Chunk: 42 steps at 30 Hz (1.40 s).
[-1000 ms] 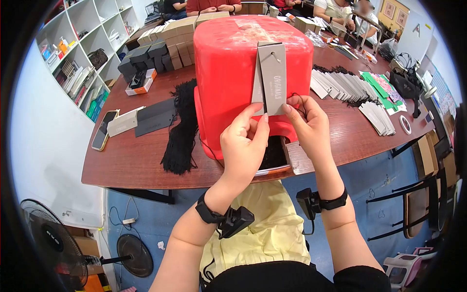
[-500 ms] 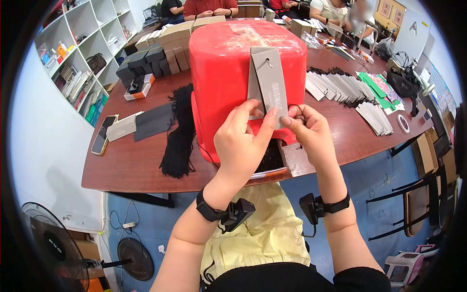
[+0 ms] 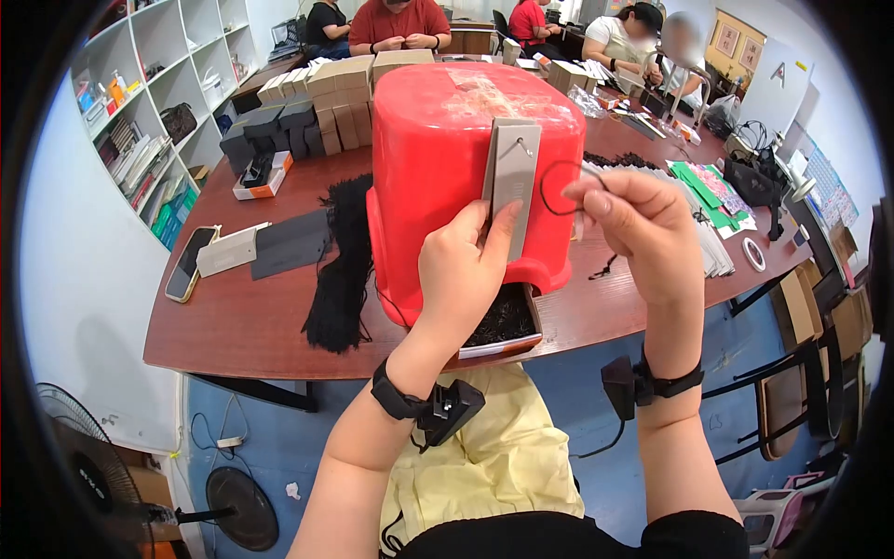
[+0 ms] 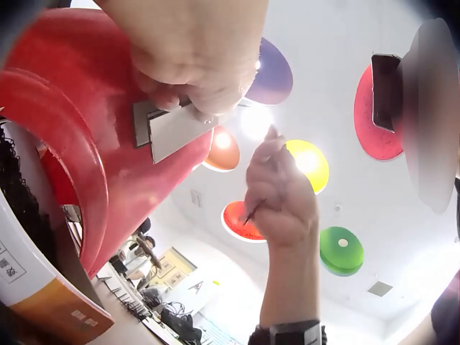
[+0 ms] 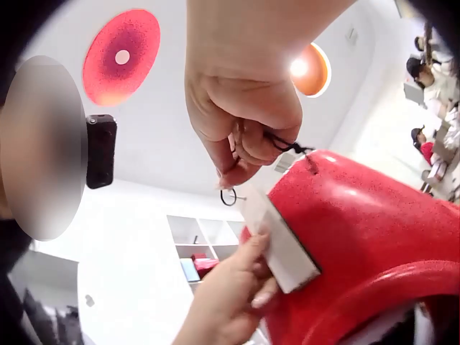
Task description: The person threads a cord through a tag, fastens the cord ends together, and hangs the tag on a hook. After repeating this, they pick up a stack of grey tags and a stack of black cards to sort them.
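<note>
My left hand (image 3: 461, 265) pinches grey hang tags (image 3: 517, 182) between thumb and fingers, in front of the red plastic stool (image 3: 466, 168). Lettering runs along the front tag, and a hole shows near its top. Off to the right, my right hand (image 3: 652, 228) holds a thin black cord (image 3: 543, 186) in its fingertips, with a loop standing out toward the tags. In the right wrist view, the cord's small loop (image 5: 228, 197) is beside the tag's upper end, and a knotted tail (image 5: 291, 146) comes out of the curled fingers.
Under the stool's arch sits a box (image 3: 503, 348) of black strands. Left of it lie a bundle of black cords (image 3: 340, 270), dark and grey tags (image 3: 293, 242) and a phone (image 3: 193, 261). Rows of tags (image 3: 712, 247) spread at right. Stacked boxes (image 3: 340, 98) and seated people are behind.
My right hand has moved away from the tags, up and to the right, drawing the cord into an open loop. The left hand keeps hold of the tags, which now stand more upright.
</note>
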### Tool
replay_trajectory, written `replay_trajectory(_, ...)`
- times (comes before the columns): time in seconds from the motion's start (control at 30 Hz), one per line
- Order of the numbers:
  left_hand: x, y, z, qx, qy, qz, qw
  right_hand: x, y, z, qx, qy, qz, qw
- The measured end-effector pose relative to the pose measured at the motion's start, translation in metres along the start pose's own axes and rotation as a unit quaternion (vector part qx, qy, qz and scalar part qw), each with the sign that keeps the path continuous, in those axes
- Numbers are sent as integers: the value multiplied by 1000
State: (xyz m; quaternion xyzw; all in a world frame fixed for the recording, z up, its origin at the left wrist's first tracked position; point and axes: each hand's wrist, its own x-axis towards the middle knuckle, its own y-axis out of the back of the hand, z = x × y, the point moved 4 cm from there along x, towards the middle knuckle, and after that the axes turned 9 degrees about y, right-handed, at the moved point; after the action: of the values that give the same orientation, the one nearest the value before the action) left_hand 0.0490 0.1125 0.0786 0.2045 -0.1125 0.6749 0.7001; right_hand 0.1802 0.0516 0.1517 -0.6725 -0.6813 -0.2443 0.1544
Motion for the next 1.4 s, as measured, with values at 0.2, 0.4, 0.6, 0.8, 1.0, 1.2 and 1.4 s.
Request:
replay_trajectory(0.2,-1,3,1,20,5,-3,1000,23,-5,17,-5,-25,37,999)
replay_trajectory(0.4,-2,4,-1,-9,-27,-49,998,3,7,49,9,-72,56,996)
replay_trajectory(0.6,-9,1,-2,-47,-150,-72,985,-7,7,61,237,-108,58,964)
replay_trajectory(0.8,1,10,-11,10,-219,-85,972,2,5,60,204,-107,79,970)
replay_trajectory(1.0,0,9,-9,-51,-175,-131,974,16,4,60,109,-115,67,985)
replay_trajectory(1.2,-12,10,-8,-248,8,-220,943,14,2,60,64,-65,58,994)
replay_trajectory(1.4,-19,20,5,74,-267,-109,955,20,1,46,46,-61,22,997)
